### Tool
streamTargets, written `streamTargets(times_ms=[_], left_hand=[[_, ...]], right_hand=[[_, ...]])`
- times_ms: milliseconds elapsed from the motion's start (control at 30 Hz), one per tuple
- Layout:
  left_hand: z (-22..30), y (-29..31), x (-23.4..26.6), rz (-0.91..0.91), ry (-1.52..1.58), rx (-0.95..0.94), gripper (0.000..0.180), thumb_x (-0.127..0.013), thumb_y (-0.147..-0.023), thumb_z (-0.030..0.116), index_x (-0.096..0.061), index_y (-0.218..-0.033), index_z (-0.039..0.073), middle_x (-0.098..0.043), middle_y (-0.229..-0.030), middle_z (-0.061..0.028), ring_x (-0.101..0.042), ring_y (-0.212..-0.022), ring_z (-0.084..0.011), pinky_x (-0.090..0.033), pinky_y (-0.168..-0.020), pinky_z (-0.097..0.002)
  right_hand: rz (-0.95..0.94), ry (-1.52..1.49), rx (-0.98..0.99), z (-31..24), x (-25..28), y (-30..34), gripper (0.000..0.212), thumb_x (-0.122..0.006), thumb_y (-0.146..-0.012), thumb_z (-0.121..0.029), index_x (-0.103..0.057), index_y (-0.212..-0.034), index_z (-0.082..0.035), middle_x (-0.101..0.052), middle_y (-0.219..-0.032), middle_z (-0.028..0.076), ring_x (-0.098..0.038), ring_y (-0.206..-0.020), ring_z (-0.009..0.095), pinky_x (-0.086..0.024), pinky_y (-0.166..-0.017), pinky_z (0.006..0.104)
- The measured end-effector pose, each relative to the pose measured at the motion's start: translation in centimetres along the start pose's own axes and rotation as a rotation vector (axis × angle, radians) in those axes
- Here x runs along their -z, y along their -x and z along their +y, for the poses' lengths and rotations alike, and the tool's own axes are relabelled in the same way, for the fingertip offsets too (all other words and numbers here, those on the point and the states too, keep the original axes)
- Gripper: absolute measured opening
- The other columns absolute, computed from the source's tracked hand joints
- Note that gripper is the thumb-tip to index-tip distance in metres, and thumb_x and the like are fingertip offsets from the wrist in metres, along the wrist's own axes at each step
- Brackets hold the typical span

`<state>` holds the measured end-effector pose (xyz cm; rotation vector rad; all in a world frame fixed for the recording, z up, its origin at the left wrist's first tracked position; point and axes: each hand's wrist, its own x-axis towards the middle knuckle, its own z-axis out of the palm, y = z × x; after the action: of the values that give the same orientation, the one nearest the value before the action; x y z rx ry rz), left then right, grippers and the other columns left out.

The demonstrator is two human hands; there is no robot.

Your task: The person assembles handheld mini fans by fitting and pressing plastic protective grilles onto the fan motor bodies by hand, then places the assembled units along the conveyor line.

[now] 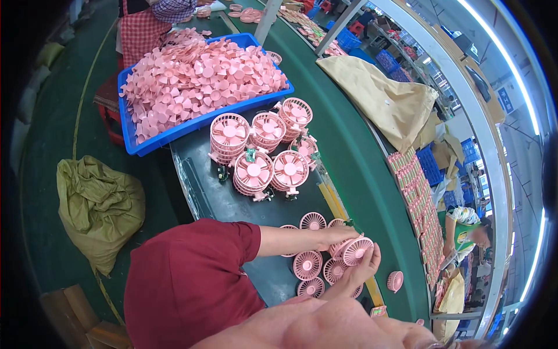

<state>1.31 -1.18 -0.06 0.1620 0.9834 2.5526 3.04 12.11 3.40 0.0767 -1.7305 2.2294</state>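
Both hands are together over the near part of the dark worktable. A round pink fan housing [356, 251] with a slatted front is tilted between them. My left hand [339, 235] is closed on its far-left side, the fingertips partly hidden. My right hand [368, 266] curls its fingers round the near-right edge. Below and beside the hands lie several pink slatted fan covers [307, 265]. Farther up the table stand stacks of pink fan housings with blades [254, 172], with small green circuit boards [250, 155] and wires among them.
A blue bin [132, 145] heaped with pink fan blades [203, 75] stands at the far left. Right of the table runs a green conveyor belt [372, 203], carrying a loose pink fan part [394, 281]. An olive sack [99, 203] sits on the left floor. Other people work nearby.
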Motion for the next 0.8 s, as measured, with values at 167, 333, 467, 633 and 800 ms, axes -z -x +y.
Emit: streamTargets(times_ms=[167, 333, 467, 633, 800], left_hand=[[0.4, 0.8, -1.2, -0.001, 0.352, 0.153, 0.028, -0.051, -0.098, 0.033, -0.063, -0.103, 0.008, -0.069, -0.094, -0.0058, -0.067, -0.08, -0.0136, -0.057, -0.069, -0.0299], [1.6, 0.8, 0.0, 0.069, 0.321, 0.052, 0.029, -0.052, -0.098, 0.037, -0.06, -0.101, 0.009, -0.067, -0.092, -0.0042, -0.066, -0.078, -0.0136, -0.056, -0.067, -0.0292], [2.0, 2.2, -3.2, 0.253, -0.13, -0.157, 0.036, -0.049, -0.099, 0.038, -0.052, -0.118, 0.007, -0.058, -0.108, -0.0087, -0.057, -0.1, -0.0139, -0.047, -0.083, -0.0294], [0.8, 3.1, -3.0, 0.294, -0.453, -0.605, 0.03, -0.047, -0.101, 0.025, -0.049, -0.122, 0.002, -0.057, -0.111, -0.0093, -0.056, -0.105, -0.0158, -0.045, -0.091, -0.0295], [1.2, 3.5, -3.0, 0.285, -0.421, -0.727, 0.029, -0.047, -0.1, 0.018, -0.053, -0.12, -0.001, -0.046, -0.134, -0.0122, -0.052, -0.114, -0.0189, -0.042, -0.097, -0.032]], right_hand=[[-0.197, 0.727, 0.452, -0.4, -1.8, 1.7, 0.027, -0.057, -0.093, -0.01, -0.06, -0.116, 0.004, -0.061, -0.116, 0.016, -0.058, -0.106, 0.029, -0.044, -0.094, 0.0393], [-0.533, 0.941, 0.578, -1.4, -3.5, 2.1, 0.07, -0.055, -0.09, -0.048, -0.042, -0.14, -0.001, -0.04, -0.143, 0.022, -0.039, -0.129, 0.039, -0.028, -0.108, 0.0476], [-0.337, 0.596, 0.341, 0.6, -3.6, 2.9, 0.078, -0.044, -0.095, -0.057, -0.029, -0.147, 0.0, -0.039, -0.143, 0.021, -0.041, -0.13, 0.033, -0.032, -0.108, 0.043], [-0.307, 0.28, 0.12, 0.9, -4.8, 3.6, 0.082, -0.037, -0.095, -0.063, -0.023, -0.149, -0.003, -0.045, -0.135, 0.016, -0.047, -0.123, 0.025, -0.038, -0.103, 0.0359], [-0.398, 0.435, 0.388, 0.1, -5.7, 3.8, 0.096, -0.039, -0.09, -0.071, -0.016, -0.15, 0.0, -0.04, -0.141, 0.019, -0.045, -0.126, 0.029, -0.036, -0.105, 0.0383]])
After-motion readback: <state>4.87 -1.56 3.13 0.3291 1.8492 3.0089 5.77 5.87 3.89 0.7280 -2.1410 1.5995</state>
